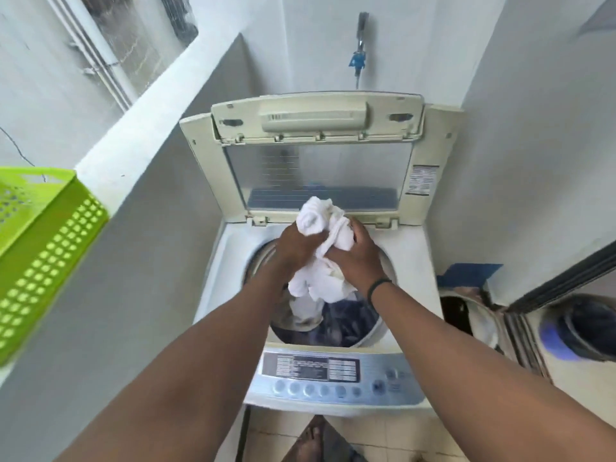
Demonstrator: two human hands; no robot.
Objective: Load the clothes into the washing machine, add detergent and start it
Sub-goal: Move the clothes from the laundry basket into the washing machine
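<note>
No writing can be read. The control panel [336, 375] of the washing machine [230, 261], nearer the person than the hands [328, 253], carries rows of print too blurred to make out. A sticker [422, 180] on the raised lid's [318, 175] frame, beyond and right of the hands, is likewise illegible.

Soft, even daylight fills the scene, brightest near the window [133, 45] at upper left; shadows are faint. Wide-angle distortion bends the walls at the edges, and slight blur softens the control panel [336, 375]
</note>
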